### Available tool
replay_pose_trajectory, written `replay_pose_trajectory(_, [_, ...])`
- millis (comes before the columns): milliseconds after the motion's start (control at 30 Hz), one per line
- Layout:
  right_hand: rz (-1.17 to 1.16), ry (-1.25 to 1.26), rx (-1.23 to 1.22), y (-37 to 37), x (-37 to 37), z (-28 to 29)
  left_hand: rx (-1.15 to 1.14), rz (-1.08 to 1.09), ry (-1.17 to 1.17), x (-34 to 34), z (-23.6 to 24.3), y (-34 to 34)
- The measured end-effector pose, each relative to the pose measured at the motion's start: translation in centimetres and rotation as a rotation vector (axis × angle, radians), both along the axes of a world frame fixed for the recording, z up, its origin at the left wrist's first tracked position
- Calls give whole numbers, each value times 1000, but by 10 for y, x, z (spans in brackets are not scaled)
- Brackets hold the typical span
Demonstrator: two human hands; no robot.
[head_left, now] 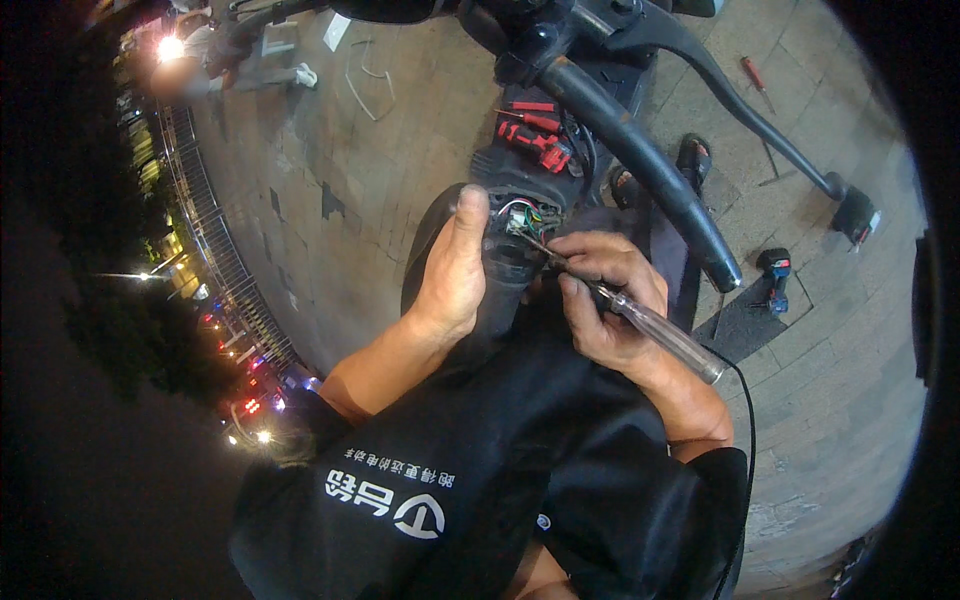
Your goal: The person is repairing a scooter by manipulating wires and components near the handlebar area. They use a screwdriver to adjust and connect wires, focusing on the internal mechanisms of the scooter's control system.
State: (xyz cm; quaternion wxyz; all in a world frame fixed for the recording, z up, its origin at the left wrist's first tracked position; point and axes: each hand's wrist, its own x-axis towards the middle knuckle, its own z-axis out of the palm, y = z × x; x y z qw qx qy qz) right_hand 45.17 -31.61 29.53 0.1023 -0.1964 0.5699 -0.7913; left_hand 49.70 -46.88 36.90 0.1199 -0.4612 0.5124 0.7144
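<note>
My left hand (455,262), thumb upright, grips the left side of a scooter's black plastic housing (515,262), its fingertips mostly hidden. An opening in the housing shows a white connector (518,220) with several coloured wires (535,212). My right hand (610,290) holds a probe tool with a clear handle (670,335) and a thin metal shaft angled into that opening; a black lead trails from the handle's end. Just beyond the opening, red-and-black tools (535,145) lie on the scooter's dark body.
Black handlebars (640,175) cross above, with a brake lever (745,115). On the paved ground (800,400) lie a cordless driver (775,280) and a red screwdriver (755,78). Sandaled feet (693,158) are beside the scooter. A person (215,55), railing (230,270) and lights are left.
</note>
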Motion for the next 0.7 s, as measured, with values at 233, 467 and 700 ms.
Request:
replay_pose_trajectory(233, [-14,11,-21,0,-1,-2,-73,-14,19,-2,-3,4])
replay_pose_trajectory(467, [6,38,29,-1,-12,4,-79,-75,17,0,-2,0])
replay_pose_trajectory(700, [27,46,50,-4,-18,6,-88,-58,4,-5,0,3])
